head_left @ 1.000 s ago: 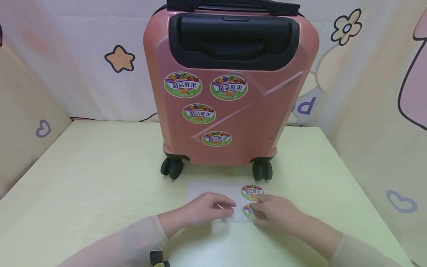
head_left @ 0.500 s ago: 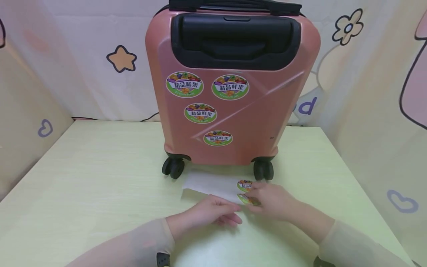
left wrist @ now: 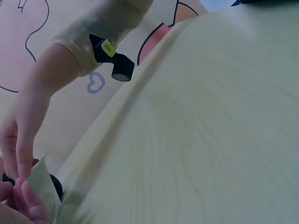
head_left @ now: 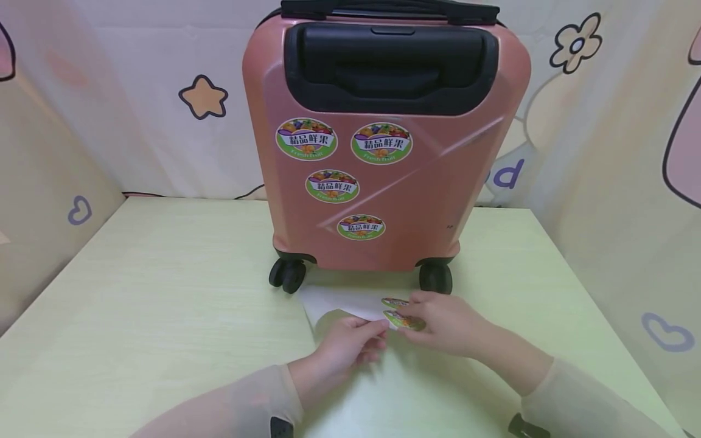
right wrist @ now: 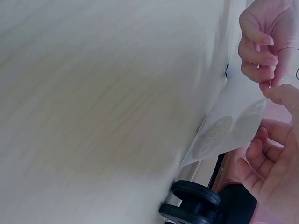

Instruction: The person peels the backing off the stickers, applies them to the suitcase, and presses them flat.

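Both hands hold a white sticker sheet [head_left: 345,299] above the table, just in front of the suitcase. My left hand [head_left: 344,348] pinches its near edge between thumb and forefinger. The right hand [head_left: 446,323] grips the sheet's right end, beside two oval fruit stickers [head_left: 402,319] and partly over them. From the right wrist view, the sheet [right wrist: 229,116] is seen from below, tilted, with the sticker outlines showing through. There the fingertips of both hands meet at one corner. A pink suitcase [head_left: 416,201] stands upright behind, bearing several matching oval stickers [head_left: 332,186].
Black wheels [head_left: 287,275] carry the suitcase on the pale wooden table [head_left: 164,292]. A patterned curtain [head_left: 126,91] hangs behind and at both sides. A thin dark cable [head_left: 249,191] runs along the table's back edge.
The sheet has lifted off the table and tilted, its near edge raised. My left hand has moved onto that edge and pinches it. The right hand has moved slightly away from me.
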{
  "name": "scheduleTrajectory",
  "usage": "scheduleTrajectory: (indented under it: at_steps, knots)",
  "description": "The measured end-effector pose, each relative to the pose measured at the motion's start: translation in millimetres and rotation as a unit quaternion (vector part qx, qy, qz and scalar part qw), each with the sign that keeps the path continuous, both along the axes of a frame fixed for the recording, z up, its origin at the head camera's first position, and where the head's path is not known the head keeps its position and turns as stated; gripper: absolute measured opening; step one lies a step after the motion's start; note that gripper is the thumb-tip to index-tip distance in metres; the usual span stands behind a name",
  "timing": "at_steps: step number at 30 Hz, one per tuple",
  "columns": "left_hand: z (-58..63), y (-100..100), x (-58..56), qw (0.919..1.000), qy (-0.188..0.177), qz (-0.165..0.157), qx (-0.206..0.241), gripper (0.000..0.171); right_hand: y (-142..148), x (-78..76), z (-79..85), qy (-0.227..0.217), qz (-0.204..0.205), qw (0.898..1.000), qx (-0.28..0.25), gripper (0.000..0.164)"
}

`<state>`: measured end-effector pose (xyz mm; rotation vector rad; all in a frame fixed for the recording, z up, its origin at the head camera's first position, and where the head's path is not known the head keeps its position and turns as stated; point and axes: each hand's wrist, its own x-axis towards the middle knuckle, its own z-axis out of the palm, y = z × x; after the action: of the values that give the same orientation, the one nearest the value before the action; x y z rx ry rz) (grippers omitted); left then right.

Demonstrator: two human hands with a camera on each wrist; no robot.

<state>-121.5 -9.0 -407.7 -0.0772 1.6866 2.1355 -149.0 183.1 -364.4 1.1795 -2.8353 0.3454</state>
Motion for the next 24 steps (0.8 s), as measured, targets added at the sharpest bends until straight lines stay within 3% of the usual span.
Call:
scheduleTrajectory:
  at_steps: [5,10,14,24]
  knots:
    - [-2.2,2.1,-0.4,0.9991,0.004,0.043,0.001,0.022,-3.4,-0.5,-2.9,0.027,-0.015,0.999,-0.032,0.033]
    - [-2.6,3.7,-2.3,0.9975,0.007,0.070,-0.013,0.026,-7.9,1.3,-6.5,0.072,-0.003,0.994,-0.085,0.014]
    - [-4.1,5.3,-2.2,0.9970,0.006,0.074,-0.023,0.030,-9.3,2.6,-8.0,0.090,0.014,0.989,-0.116,0.008]
    - [-3.2,6.7,-1.3,0.9967,0.018,0.066,-0.043,0.030,-11.5,4.1,-10.5,0.064,-0.012,0.987,-0.147,0.005]
